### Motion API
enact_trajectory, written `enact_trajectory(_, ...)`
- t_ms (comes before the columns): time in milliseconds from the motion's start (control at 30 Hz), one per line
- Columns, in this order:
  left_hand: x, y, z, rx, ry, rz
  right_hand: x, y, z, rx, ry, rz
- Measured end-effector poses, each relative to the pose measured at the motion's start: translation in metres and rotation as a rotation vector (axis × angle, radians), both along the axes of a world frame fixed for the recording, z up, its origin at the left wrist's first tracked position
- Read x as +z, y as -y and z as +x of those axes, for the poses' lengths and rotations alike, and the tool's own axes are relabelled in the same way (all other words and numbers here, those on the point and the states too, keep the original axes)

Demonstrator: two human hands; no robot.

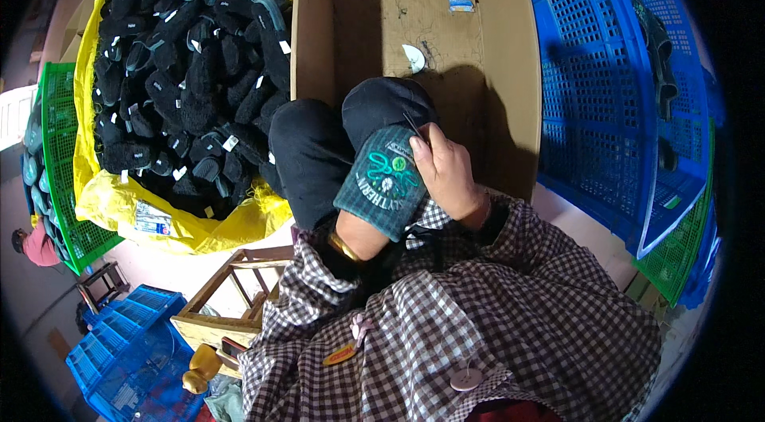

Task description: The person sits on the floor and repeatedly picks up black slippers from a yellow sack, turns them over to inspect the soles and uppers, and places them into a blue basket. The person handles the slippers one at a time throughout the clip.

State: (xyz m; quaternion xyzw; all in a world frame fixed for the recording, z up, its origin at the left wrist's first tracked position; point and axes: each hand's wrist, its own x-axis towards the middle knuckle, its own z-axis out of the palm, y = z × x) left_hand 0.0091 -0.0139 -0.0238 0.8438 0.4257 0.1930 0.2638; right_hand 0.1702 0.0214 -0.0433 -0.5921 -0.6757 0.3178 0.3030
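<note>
A dark green checked slipper (382, 183) with green and white embroidery is held over my lap, its toe pointing away from me. My left hand (363, 234) is pushed into the slipper's opening; its fingers are hidden inside. Closed at the slipper's upper right edge, my right hand (448, 175) pinches a thin dark pointed tool (412, 121). The tool's tip sticks out past the fingers near the toe, and its exact kind cannot be made out.
Ahead stands an open cardboard box (494, 55) with scraps inside. Left of it, a yellow sack (88, 135) is heaped with black fuzzy slippers (183, 87). Blue crates (590, 87) rise at the right. A wooden stool (215, 325) and another blue crate (127, 350) stand lower left.
</note>
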Motion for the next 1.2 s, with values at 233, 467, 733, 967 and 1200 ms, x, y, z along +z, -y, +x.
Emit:
enact_trajectory(233,0.004,0.022,-0.014,0.021,0.042,-0.158,0.007,0.002,0.0,0.021,-0.034,0.044)
enact_trajectory(467,0.0,-0.01,0.002,0.043,0.05,-0.005,-0.001,-0.01,0.006,0.136,0.023,0.043)
enact_trajectory(733,-0.004,-0.002,0.004,0.038,0.196,-0.083,-0.008,-0.003,0.01,-0.01,-0.166,-0.054)
enact_trajectory(967,0.003,0.054,-0.031,-0.192,-0.044,-0.088,-0.008,0.001,0.016,-0.054,-0.163,-0.081)
enact_trajectory(1200,0.025,0.084,-0.049,0.748,0.277,-0.146,-0.013,-0.001,0.027,-0.175,-0.405,-0.178)
